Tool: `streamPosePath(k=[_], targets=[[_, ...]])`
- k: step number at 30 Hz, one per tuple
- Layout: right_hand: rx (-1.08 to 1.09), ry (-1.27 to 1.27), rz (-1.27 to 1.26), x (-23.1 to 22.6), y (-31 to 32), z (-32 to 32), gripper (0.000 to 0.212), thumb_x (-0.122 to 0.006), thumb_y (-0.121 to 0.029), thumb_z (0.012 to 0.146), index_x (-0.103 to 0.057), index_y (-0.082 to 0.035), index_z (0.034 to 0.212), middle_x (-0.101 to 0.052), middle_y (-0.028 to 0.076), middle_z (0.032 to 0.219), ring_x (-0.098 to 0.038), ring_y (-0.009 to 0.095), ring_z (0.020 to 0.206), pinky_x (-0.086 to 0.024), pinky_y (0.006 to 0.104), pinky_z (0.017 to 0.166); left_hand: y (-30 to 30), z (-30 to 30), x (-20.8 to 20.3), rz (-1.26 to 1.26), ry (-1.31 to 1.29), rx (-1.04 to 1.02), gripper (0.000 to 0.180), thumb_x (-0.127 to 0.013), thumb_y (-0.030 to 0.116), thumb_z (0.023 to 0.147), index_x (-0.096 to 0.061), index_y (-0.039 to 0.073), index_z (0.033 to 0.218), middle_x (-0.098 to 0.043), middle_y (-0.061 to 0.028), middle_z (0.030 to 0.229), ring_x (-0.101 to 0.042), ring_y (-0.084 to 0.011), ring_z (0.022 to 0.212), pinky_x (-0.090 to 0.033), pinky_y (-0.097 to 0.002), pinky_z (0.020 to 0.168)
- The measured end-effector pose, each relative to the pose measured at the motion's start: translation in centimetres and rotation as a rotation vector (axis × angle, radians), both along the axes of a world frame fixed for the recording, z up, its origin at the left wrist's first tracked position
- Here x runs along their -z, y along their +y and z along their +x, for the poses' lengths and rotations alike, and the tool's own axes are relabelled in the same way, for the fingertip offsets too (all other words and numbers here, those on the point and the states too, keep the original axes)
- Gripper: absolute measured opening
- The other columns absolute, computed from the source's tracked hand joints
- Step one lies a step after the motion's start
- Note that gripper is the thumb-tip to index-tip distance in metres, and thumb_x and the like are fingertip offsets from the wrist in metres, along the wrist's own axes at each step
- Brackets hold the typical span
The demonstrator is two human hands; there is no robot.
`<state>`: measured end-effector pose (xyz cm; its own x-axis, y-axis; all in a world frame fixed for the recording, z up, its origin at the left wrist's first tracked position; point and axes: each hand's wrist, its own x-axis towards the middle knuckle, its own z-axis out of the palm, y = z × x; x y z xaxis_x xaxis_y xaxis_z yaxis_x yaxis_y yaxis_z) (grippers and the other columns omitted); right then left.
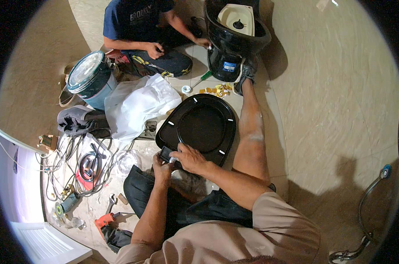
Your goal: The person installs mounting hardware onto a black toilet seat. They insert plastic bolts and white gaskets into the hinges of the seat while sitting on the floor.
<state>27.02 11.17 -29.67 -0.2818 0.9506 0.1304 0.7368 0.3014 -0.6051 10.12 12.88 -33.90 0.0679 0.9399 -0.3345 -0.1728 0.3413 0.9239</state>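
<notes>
A black toilet seat with its lid (204, 124) lies in front of me, with several small white buffers on its rim. At its near left end, by a small black block-shaped part (165, 152), both my hands come together. My left hand (161, 169) is closed round that part from the left and below. My right hand (191, 159) reaches in from the right, its fingers pinching a small whitish piece (173, 158) against the part. The exact kind of this piece is too small to tell.
Beyond the seat stands a black toilet bowl (228, 57); beside it sits another person (137, 26). A screwdriver (201, 79) and yellow-brown scraps (218, 90) lie nearby. Left are a bucket (89, 81), white plastic sheet (140, 99), cables (69, 163), an angle grinder (67, 204), a wrench (112, 203) and an orange drill (104, 221).
</notes>
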Motion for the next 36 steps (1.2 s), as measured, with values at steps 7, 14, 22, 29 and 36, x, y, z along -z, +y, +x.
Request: streamPosePath(k=[7,14,22,29,36], targets=[[0.002,-0.001,-0.004,0.1,0.0,0.0,0.036,-0.055,-0.004,0.090,-0.071,-0.017,0.120,-0.055,0.019,0.109,-0.061,0.041,0.107,-0.051,0.0487,0.091,0.1,-0.1,0.2,0.039,0.019,0.028,0.057,-0.060,-0.016,0.083,-0.045,-0.001,0.136,-0.058,-0.0162,0.126,-0.066,-0.0287,0.105,-0.063,-0.0400,0.085],[-0.010,-0.023,-0.082,-0.1,0.1,0.1,0.039,-0.055,-0.005,0.090,-0.070,-0.018,0.124,-0.055,0.019,0.108,-0.061,0.041,0.107,-0.051,0.0491,0.090,0.2,0.0,0.6,0.012,-0.004,0.017,0.063,-0.064,-0.016,0.082,-0.040,-0.001,0.138,-0.061,-0.0187,0.123,-0.069,-0.0284,0.103,-0.064,-0.0363,0.076],[0.018,0.018,0.012,-0.1,0.0,0.0,0.040,-0.059,-0.003,0.090,-0.063,-0.014,0.129,-0.056,0.018,0.110,-0.061,0.040,0.107,-0.052,0.0485,0.090,0.3,0.0,0.7,0.053,-0.002,0.026,0.067,-0.065,-0.017,0.081,-0.038,-0.001,0.140,-0.060,-0.0201,0.125,-0.068,-0.0303,0.104,-0.065,-0.0376,0.075],[0.066,0.001,-0.044,0.2,-0.1,-0.1,0.048,-0.058,-0.003,0.090,-0.056,-0.013,0.137,-0.058,0.019,0.117,-0.061,0.042,0.112,-0.052,0.0500,0.094,0.3,0.0,1.0,0.024,-0.029,0.019,0.070,-0.063,-0.019,0.079,-0.038,0.001,0.142,-0.059,-0.0205,0.126,-0.068,-0.0305,0.106,-0.065,-0.0374,0.076],[0.077,-0.003,-0.030,-0.1,0.0,-0.2,0.048,-0.058,-0.004,0.089,-0.056,-0.013,0.136,-0.058,0.019,0.118,-0.062,0.042,0.111,-0.053,0.0507,0.093,0.4,0.0,0.9,0.033,-0.014,0.038,0.068,-0.060,-0.019,0.079,-0.038,0.000,0.141,-0.059,-0.0201,0.126,-0.068,-0.0308,0.106,-0.064,-0.0393,0.080]])
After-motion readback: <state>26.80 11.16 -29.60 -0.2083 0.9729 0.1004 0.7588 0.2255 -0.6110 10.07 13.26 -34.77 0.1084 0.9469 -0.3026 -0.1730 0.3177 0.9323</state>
